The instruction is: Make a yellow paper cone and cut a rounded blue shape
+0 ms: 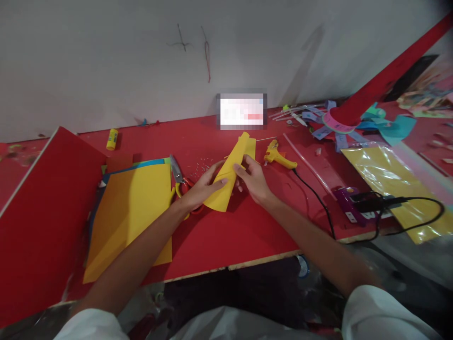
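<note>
A piece of yellow paper (231, 172), curled into a tapering roll, is held tilted above the red table between both hands. My left hand (207, 184) grips its lower left part, thumb on top and fingers behind. Farther up on the right side, my right hand (253, 178) pinches the paper's edge, with some fingers hidden behind it. Close beyond the right hand lies a yellow glue gun (279, 157). Scissors (177, 170) with a grey blade rest beside my left hand, partly covered by it.
Yellow sheets (138, 203) lie on other coloured sheets at left, beside a standing red board (46, 212). A glue stick (112, 139) stands behind. At right are a purple power strip (350, 205), cables, a plastic-wrapped yellow pack (396, 184) and a red pole (389, 71). The table's edge (226, 270) is near me.
</note>
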Tool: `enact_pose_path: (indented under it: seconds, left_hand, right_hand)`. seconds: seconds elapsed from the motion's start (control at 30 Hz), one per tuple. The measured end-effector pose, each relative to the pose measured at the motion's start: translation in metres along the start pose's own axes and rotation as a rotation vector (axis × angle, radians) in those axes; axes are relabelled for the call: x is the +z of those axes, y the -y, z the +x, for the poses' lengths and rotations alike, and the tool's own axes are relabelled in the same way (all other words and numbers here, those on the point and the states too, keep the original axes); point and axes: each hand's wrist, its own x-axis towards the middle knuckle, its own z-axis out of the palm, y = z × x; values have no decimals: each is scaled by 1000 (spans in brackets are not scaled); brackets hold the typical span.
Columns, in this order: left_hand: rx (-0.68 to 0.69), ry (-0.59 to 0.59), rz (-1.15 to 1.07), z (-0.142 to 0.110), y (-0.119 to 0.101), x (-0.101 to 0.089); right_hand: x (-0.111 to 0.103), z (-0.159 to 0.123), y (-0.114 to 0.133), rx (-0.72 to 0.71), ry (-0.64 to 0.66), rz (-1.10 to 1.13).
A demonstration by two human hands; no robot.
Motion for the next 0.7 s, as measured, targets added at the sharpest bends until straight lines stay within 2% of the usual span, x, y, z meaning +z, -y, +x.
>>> enact_pose_path:
  seconds: [0.1,0.17,0.3,0.37,0.43,0.57,0.7]
  left_hand:
    - [-32,-57,-28,0,-2,1]
    - [-43,-75,-62,-1,-3,1]
    - [-36,-110,-86,-1,-7,-3]
    - [-35,-160,-87,-1,-8,-5]
    - [-46,-216,-93,-1,-9,-6]
    - [-29,-224,-124,-2,-8,-6]
    - [18,-147,-147,-4,-8,-4]
  right_hand:
    - [-4,2,1,-37,-32,-179]
    - [-18,5,6,-114,-74,-366]
    - [-75,11,21,-289,-220,-946]
    - [-105,11,25,-239,-302,-1239]
    - [-126,10,24,-134,-343,-1424]
    - [-139,10,13,-18,-317,-1541]
    - [-138,14,5,-40,-263,-1561]
